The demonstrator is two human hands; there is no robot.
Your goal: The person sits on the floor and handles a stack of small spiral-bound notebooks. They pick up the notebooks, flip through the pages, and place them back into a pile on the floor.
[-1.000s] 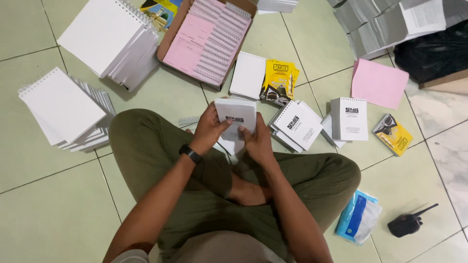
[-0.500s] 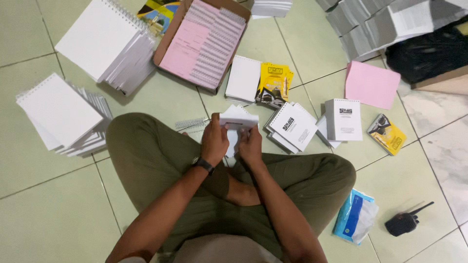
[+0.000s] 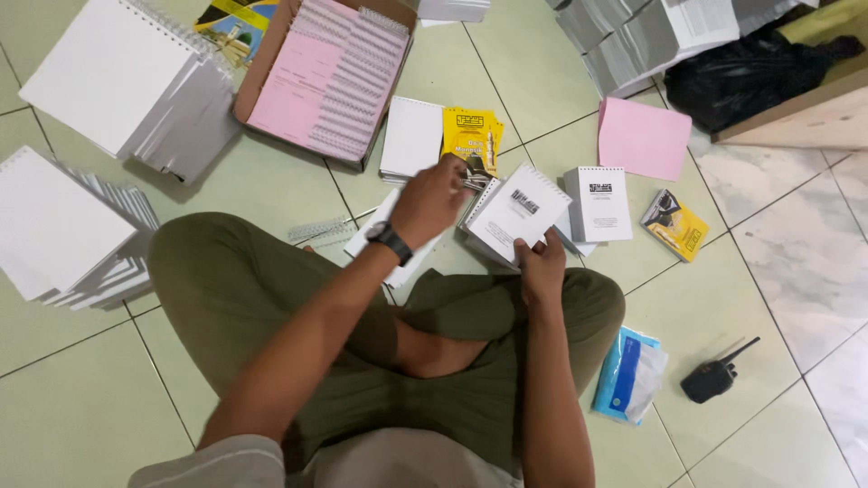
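Two hands, right hand (image 3: 541,264) gripping booklet (image 3: 517,210) edge

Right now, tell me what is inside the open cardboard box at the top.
The cardboard box holds pink sheets on its left side and rows of pale spiral binding coils on its right. Anything beneath them is covered.

Left hand (image 3: 432,201) forward, fingers curled; right hand (image 3: 541,264) lower, fingers pinched, legs crossed.
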